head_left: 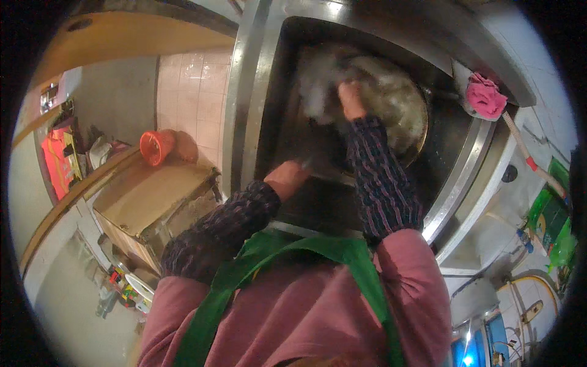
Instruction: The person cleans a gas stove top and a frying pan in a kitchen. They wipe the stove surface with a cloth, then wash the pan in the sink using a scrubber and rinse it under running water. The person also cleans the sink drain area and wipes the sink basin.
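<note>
A wide round pan (422, 131) with a thin bright rim sits in a dark, steel-edged recess. Whitish, hazy stuff, steam or foam, I cannot tell which, blurs much of its inside. My right hand (351, 101) is over the left part of the pan, fingers closed; whatever it grips is lost in the haze. Lower and to the left, near the front of the recess, my left hand (287, 179) is closed too. A small pale tip pokes out from its fingers, too blurred to name. Dark patterned sleeve covers are on both my forearms.
Steel edging (244, 110) borders the recess. A pink cloth (486, 96) lies at its far right corner, beside a hose (520, 140). On the left, an orange-red plastic cup (156, 147) lies on a worn brown box (147, 199). Green packages (547, 220) are at far right.
</note>
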`<state>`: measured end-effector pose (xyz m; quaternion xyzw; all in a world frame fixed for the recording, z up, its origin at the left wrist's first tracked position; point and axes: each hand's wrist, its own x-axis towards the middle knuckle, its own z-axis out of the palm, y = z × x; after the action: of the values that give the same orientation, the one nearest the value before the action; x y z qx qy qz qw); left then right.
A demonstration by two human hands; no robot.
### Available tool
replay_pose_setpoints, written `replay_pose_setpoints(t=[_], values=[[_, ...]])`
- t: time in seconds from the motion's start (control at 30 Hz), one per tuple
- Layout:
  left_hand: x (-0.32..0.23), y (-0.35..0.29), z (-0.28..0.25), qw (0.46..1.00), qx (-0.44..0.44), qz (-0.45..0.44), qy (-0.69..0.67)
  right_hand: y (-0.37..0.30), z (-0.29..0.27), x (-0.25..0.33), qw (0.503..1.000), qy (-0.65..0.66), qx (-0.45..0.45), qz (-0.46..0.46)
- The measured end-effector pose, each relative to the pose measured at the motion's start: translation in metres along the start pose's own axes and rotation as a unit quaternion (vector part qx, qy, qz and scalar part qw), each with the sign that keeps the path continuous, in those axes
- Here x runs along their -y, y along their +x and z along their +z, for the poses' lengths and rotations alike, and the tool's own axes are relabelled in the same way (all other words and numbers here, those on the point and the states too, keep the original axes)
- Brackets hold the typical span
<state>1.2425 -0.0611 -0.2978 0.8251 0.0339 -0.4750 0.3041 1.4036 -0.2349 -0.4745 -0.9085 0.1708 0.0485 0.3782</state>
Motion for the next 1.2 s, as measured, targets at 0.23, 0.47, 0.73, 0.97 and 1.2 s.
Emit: replay_pose_setpoints(t=[0.23,0.47,0.73,0.97,1.2], values=[[-0.005,-0.004,-0.004,0.999,-0.031,-0.008,-0.005,-0.096,-0.101,-0.051,0.834,0.03,0.546,-0.078],[-0.004,0.002,-0.002,0.999,-0.026,-0.04,0.001,-0.021,-0.161,-0.137,0.914,-0.352,0.194,-0.059],[-0.008,-0.001,0.001,1.0,-0.022,-0.009,0.016,-0.028,-0.009,-0.07,0.984,-0.039,0.134,-0.106],[0.0,0.009,0.003,1.0,-0.008,-0.009,0.027,-0.033,-0.113,-0.152,0.982,-0.117,0.136,-0.062],[-0.001,0.008,0.006,0.999,0.005,-0.042,-0.017,-0.053,-0.025,-0.074,0.959,-0.187,0.186,-0.102]])
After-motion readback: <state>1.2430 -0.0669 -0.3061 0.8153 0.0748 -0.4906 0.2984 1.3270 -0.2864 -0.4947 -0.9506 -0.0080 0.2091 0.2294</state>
